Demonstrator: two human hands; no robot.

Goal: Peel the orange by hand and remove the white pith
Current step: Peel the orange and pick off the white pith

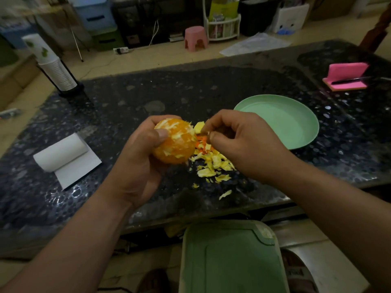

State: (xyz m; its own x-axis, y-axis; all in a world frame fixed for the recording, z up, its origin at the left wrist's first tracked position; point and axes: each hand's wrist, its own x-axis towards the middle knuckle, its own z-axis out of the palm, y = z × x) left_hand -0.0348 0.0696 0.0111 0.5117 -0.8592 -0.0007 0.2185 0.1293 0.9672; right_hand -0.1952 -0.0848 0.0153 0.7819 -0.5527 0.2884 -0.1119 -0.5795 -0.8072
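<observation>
Nearly bare: picking the last pith off the orange

Mostly the job now looks like fine cleaning. The round, largely peeled orange (175, 142) shows pale flecks and strips of pith over its flesh. To do this step well, each fleck should be lifted at its edge with a fingernail and drawn along the surface, not dug out, so the thin skin over the segments does not tear. A light hold would keep juice from being squeezed out, and turning the fruit would bring hidden patches to the front.

The orange is held in the air just left of the round mint-green plastic plate (313, 123). The left hand (137, 166) grasps it, thumb pressed across its near face and fingers curled behind. The right hand (239, 142), between the orange and the plate, is curled tight, thumb and forefinger pinching a small pale scrap of pith (204, 132) right beside the fruit. Whether that scrap is torn free cannot be told. A heap of yellow and orange peel shreds (213, 161) lies left of the plate, below the hands.
</observation>
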